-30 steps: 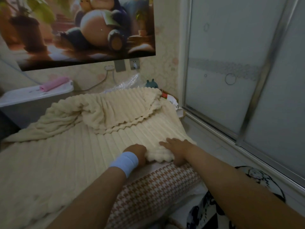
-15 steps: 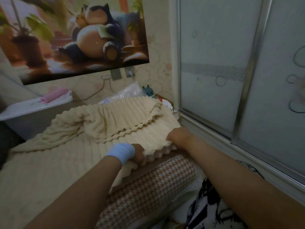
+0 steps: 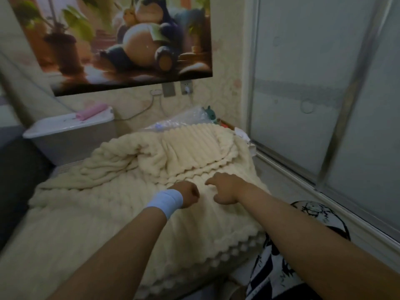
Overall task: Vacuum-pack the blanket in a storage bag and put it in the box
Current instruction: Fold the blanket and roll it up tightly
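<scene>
Your left hand (image 3: 188,194), with a pale wristband (image 3: 165,201), is curled into a fist above the blanket (image 3: 134,213); you cannot tell whether it pinches any fabric. Your right hand (image 3: 225,189) lies just beside it, fingers loosely spread and resting on the blanket surface.

The blanket is cream plush with raised ribs and a scalloped hem. It covers the bed, with its near edge draped over the side. Its far portion is folded back and bunched into thick creases.

A crumpled clear storage bag (image 3: 186,118) lies behind the blanket, against the wall. A grey box (image 3: 69,146) with a white lid stands to the left.
</scene>
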Tool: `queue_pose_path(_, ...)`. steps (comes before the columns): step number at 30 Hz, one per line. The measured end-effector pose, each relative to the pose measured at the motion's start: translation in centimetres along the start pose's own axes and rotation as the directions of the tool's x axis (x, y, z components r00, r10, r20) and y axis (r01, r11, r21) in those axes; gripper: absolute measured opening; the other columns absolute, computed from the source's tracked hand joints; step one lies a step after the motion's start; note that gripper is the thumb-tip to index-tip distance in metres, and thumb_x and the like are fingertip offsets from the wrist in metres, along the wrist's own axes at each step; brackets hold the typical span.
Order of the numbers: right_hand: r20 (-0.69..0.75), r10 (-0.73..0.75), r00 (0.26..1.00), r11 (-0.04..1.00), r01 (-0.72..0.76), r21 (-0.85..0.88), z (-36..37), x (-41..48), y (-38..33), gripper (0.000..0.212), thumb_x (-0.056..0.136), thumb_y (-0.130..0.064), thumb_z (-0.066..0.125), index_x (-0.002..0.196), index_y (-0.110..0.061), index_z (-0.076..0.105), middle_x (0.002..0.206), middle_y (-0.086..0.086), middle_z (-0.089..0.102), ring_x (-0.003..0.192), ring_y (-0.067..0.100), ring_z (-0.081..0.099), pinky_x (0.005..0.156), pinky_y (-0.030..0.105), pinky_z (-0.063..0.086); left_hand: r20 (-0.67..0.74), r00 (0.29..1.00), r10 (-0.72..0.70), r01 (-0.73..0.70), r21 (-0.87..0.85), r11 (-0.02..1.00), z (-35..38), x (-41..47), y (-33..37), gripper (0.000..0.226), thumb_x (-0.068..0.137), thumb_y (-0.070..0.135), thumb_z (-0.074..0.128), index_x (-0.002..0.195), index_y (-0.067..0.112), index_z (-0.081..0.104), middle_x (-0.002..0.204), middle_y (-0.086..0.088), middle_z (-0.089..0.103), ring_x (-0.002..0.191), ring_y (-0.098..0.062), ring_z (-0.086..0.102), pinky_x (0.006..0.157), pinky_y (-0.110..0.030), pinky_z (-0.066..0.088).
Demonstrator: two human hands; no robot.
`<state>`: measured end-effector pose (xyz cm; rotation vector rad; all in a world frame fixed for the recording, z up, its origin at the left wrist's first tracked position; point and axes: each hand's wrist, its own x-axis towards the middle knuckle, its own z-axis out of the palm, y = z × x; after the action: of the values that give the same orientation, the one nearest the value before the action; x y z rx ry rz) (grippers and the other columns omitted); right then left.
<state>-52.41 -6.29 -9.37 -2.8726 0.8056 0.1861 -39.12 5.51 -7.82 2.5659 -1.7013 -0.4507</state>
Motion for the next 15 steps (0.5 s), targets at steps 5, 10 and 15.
queue_pose_path(5, -0.006, -0.232, 0.973, 0.973, 0.232, 0.009, 3.2, 4.5, -8.3, 0.087, 0.087, -0.038, 0.061, 0.158, -0.035, 0.011, 0.166, 0.005, 0.006, 0.152, 0.023, 0.010, 0.120, 0.044, 0.017, -0.076, 0.974, -0.213, 0.221, 0.123, 0.967, 1.4, -2.6, -9.5, 0.030, 0.088, 0.041, 0.055, 0.113, 0.023, 0.057, 0.125, -0.005, 0.049, 0.114, -0.026, 0.048, 0.093, -0.038, 0.046)
queue_pose_path(10, 0.110, -0.154, 0.982, 0.974, 0.170, -0.150, 6.1, 6.3, -15.0, 0.073, 0.087, -0.039, 0.052, 0.153, -0.026, 0.024, 0.158, 0.012, 0.025, 0.145, 0.033, 0.026, 0.118, 0.057, 0.015, -0.003, 0.946, -0.325, 0.324, 0.091, 0.942, 3.0, -7.7, -17.8, 0.052, 0.074, 0.061, 0.065, 0.109, 0.024, 0.053, 0.118, -0.004, 0.042, 0.111, -0.026, 0.043, 0.092, -0.038, 0.044)
queue_pose_path(15, -0.060, -0.385, 0.921, 0.922, 0.380, -0.079, 6.6, 6.0, -21.8, 0.077, 0.090, -0.039, 0.052, 0.156, -0.022, 0.017, 0.165, 0.010, 0.004, 0.152, 0.029, 0.006, 0.121, 0.050, 0.010, 0.060, 0.896, -0.441, 0.434, 0.098, 0.896, 3.5, -13.3, -23.2, 0.075, 0.066, 0.063, 0.073, 0.123, 0.025, 0.042, 0.128, -0.006, 0.039, 0.115, -0.028, 0.044, 0.095, -0.041, 0.044)
